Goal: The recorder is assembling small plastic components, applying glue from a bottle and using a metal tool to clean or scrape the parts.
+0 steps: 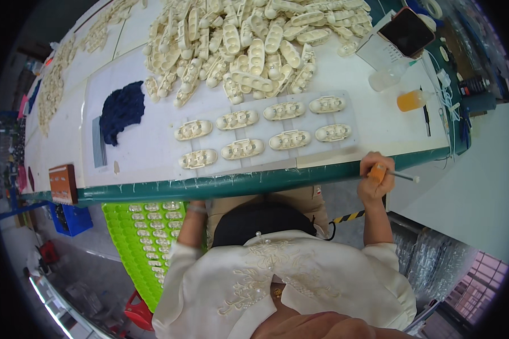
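My right hand (377, 174) is closed round the orange handle of a tool (400, 175) just off the front edge of the table, at the right. The tool has a thin shaft that ends in a pale tip pointing right; its exact kind I cannot make out. My left forearm (193, 224) reaches under the table edge beside a green tray (119, 237), and the left hand is hidden there. Several cream oval plastic shells (242, 148) lie in two rows on a translucent white plate (350, 121) on the table, apart from both hands.
A large heap of cream shells (232, 45) covers the back middle. A dark blue cloth (121, 110) lies left; a brown block (63, 183) sits at the left front edge. Right stand a phone (407, 32), a clear bottle (385, 78) and an orange-filled bottle (410, 100).
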Action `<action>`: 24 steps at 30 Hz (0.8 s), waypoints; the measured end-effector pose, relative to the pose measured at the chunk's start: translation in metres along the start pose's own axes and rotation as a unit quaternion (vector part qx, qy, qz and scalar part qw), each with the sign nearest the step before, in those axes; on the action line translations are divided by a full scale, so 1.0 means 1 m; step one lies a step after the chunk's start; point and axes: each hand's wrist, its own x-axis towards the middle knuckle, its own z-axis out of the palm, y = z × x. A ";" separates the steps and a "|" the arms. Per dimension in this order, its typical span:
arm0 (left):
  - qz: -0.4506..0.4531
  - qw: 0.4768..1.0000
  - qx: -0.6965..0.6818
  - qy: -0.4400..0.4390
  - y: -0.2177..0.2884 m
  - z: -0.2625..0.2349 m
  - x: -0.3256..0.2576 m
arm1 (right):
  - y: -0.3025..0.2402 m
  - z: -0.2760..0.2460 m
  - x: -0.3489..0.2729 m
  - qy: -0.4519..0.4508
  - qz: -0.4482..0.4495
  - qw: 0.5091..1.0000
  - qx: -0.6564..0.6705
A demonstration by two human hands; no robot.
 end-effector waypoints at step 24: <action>0.023 0.998 -0.001 -0.058 -0.032 0.027 0.045 | 0.010 0.007 0.004 0.088 0.019 0.996 -0.019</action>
